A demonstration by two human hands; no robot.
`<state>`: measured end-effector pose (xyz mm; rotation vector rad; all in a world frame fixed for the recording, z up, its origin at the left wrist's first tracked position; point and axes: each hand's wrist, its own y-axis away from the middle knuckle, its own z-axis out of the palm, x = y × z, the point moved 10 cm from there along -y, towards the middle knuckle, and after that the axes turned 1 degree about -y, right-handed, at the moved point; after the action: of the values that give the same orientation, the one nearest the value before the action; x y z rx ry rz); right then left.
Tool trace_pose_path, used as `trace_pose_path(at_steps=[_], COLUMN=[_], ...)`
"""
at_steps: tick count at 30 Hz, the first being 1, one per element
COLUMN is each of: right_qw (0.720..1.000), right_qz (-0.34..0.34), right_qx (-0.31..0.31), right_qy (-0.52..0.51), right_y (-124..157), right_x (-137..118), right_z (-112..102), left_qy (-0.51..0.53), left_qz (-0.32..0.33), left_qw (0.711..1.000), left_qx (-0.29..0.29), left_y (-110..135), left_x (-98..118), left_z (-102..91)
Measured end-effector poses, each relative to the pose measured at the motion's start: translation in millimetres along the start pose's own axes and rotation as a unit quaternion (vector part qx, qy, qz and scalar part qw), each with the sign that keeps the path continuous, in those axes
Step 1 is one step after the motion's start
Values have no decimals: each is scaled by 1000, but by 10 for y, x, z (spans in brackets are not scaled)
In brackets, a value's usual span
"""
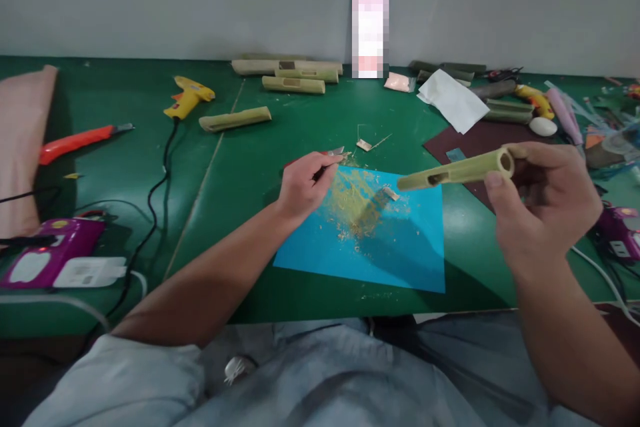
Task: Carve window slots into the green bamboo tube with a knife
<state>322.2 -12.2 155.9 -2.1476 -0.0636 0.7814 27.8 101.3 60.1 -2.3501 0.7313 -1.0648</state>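
Note:
My right hand (547,203) grips a short bamboo tube (463,170) near its open end and holds it above the blue sheet (400,267). A hole cut in the tube's side shows toward its far end. My left hand (307,187) rests low at the sheet's left edge, with its thumb and fingers drawn together. Just behind those fingers lies a knife (336,151), its blade tip showing and a bit of reddish handle partly hidden. What the left fingers hold, if anything, is hidden. Wood shavings and dust (357,207) are scattered across the sheet, beside a small wooden chip (390,193).
Several cut bamboo pieces (294,85) lie toward the wall. On the left are a yellow glue gun (189,99), a red-handled cutter (80,142) and a purple power strip (65,247). A phone (370,33) leans on the wall; white paper (453,100) lies at right.

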Motion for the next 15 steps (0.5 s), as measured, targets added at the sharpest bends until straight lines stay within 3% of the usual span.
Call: trace_pose_path(at_steps=[2,9,15], right_qw=[998,992,985], right_qz=[-22,24,14], right_qx=[22,21,36], right_qy=[-48,-121,-169], right_y=[-50,-119,-148], right_x=[0,137,69], right_z=[-52,7,44], left_qy=[7,36,26], left_qz=[4,6,-5], left_qw=[1000,999,999], left_qx=[6,28,24], left_y=[-2,-3,-10], left_x=[8,3,5], left_z=[-7,-30,-20])
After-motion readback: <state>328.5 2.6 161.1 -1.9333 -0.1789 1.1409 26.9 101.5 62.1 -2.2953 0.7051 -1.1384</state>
